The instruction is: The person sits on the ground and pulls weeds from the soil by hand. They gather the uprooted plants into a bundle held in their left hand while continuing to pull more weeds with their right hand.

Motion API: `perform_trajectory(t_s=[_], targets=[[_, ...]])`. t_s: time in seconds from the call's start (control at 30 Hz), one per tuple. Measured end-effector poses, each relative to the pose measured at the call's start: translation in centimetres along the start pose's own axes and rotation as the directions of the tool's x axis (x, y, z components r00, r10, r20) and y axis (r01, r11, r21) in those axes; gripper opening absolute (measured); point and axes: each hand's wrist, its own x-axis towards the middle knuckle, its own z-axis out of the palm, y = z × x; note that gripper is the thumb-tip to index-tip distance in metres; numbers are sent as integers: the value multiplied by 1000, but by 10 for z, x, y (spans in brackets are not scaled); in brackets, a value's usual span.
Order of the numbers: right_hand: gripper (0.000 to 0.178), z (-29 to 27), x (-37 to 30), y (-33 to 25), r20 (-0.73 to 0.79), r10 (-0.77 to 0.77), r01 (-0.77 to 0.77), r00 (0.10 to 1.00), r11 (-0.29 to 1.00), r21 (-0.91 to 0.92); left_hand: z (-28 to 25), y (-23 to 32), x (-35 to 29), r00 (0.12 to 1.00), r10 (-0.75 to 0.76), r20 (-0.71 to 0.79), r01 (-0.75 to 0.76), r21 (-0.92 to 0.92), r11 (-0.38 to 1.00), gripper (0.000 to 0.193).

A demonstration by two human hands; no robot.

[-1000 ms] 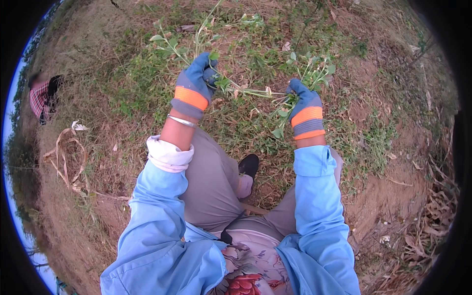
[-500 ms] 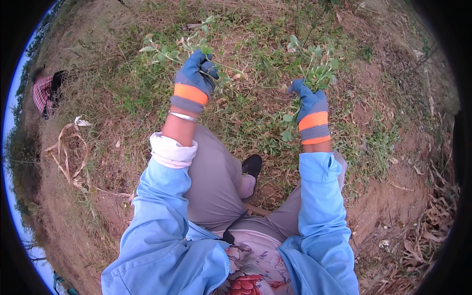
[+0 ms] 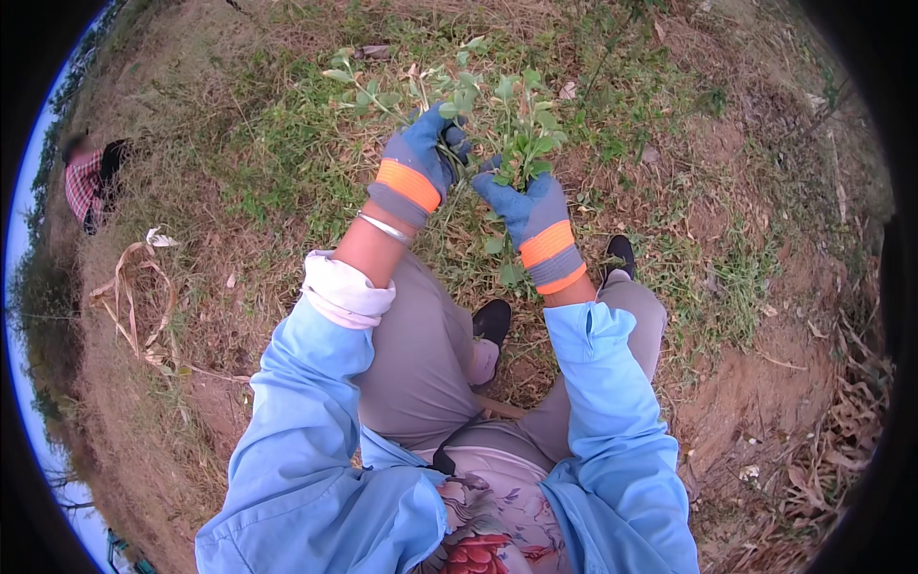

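Observation:
Blue, grey and orange work gloves cover both my hands, held close together in front of me above the weedy ground. My left hand (image 3: 426,153) is closed around thin stems of leafy green plants (image 3: 368,94), whose leaves stick out beyond the fist. A fuller bunch of leafy green plants (image 3: 532,143) rises from my right hand (image 3: 521,203), closed on its lower part. A few leaves hang below that fist. The fingertips of both hands are partly hidden by the gloves and leaves.
Low weeds and cut grass (image 3: 593,230) cover the soil before my shoes (image 3: 492,321). A dry looped stalk (image 3: 134,297) lies at left, dry leaf litter (image 3: 832,459) at lower right. Far left, a person (image 3: 86,182) in a checked shirt is bent low.
My right hand has moved left with its bunch, and my left hand slightly right and down, so the two are now nearly together. Both still hold their plants.

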Motion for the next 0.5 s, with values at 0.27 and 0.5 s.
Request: perform_trajectory(t_s=[0.27,0.5], targets=[[35,5,6,15,-32,-134,128,990,981,-146,12,-13,-8,998,1,69,-12,152,988,14],[33,7,3,13,-49,-100,103,994,993,59,11,-15,-9,993,7,118,-24,149,989,7]])
